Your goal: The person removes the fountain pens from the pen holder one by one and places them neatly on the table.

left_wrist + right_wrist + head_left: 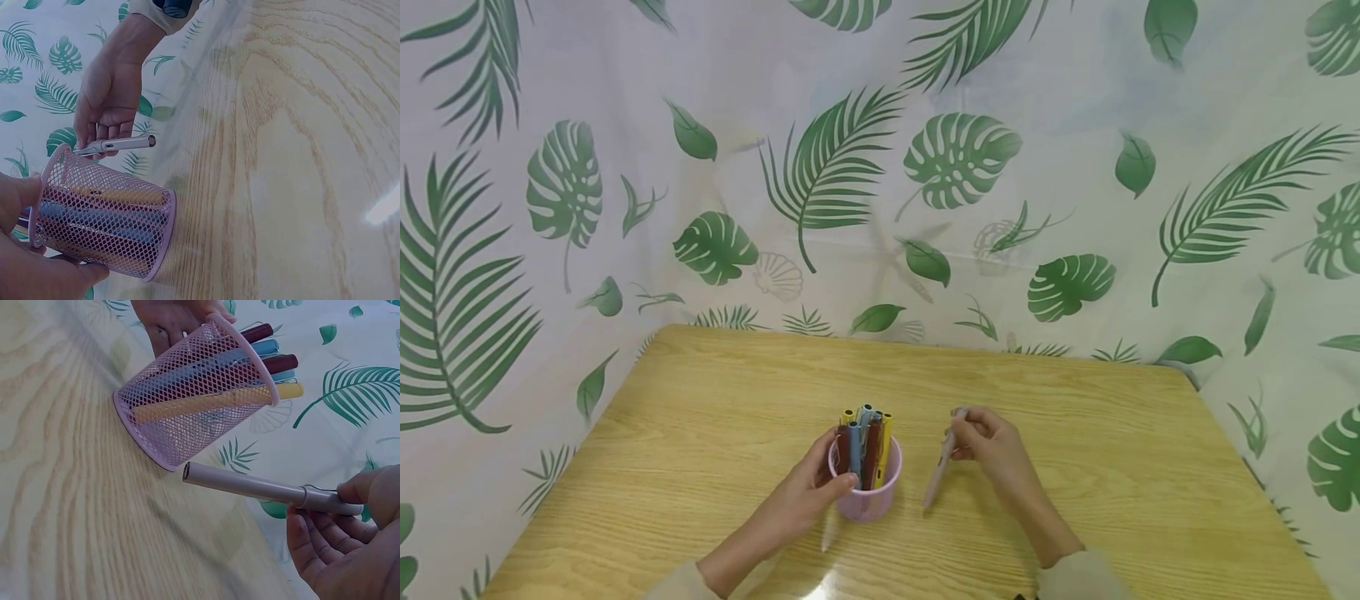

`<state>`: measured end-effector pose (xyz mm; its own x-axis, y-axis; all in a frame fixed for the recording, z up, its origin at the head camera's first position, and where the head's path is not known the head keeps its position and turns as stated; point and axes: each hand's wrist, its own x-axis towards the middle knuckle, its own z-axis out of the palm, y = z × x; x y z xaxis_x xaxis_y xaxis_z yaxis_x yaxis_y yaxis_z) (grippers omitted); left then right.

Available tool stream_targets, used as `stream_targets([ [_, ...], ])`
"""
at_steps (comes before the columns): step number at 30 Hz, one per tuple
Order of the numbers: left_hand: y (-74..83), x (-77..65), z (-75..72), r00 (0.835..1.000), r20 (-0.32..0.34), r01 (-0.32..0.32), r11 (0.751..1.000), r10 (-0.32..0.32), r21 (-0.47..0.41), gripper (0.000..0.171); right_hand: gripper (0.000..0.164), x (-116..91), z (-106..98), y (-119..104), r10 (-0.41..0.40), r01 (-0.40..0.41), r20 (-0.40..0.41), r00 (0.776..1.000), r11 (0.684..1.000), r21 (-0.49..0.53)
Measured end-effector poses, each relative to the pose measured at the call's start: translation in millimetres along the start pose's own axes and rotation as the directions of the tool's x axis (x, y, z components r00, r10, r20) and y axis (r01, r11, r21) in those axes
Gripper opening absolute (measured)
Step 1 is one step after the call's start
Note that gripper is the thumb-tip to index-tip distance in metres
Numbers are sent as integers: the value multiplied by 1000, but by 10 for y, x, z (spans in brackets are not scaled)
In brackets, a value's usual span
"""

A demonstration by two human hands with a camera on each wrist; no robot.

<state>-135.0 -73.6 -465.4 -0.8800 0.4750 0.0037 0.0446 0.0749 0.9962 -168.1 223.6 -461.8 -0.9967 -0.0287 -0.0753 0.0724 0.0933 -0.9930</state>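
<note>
My left hand (805,487) holds a pink mesh pen cup (867,507) by its rim, with the thumb across the near side. Several capped pens stand inside: dark red pens (872,454), blue pens (854,450) and yellow pens (887,433). To the cup's right, my right hand (1000,458) pinches a pale pinkish-grey pen (244,485) near its clip end between thumb and fingers. That pen slants, its free end lower and pointing back toward me, apart from the cup. In the left wrist view the pen (128,143) shows beyond the cup's rim.
Under both hands spreads a wood-grain table (730,400). Behind it and at both sides hangs a white cloth (865,275) printed with green leaves. A bright glare lies on the table's near part. Pale sleeves (1086,577) cover both forearms.
</note>
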Motion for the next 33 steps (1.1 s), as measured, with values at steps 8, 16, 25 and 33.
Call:
stream_targets([
  [8,-17,11,-2,1000,-3,-1,1000,1,-6,73,34,16,79,55,3,-3,13,1000,1000,-13],
  [16,-5,0,-1,1000,-3,0,1000,0,6,73,34,22,138,62,24,-23,19,1000,999,-31],
  [25,-5,1,-3,1000,7,-5,1000,5,-3,73,34,45,183,127,40,-39,22,999,997,-71],
  [33,1,4,2,1000,-3,1,1000,-1,-2,73,30,48,229,187,80,-85,-36,996,982,-168],
])
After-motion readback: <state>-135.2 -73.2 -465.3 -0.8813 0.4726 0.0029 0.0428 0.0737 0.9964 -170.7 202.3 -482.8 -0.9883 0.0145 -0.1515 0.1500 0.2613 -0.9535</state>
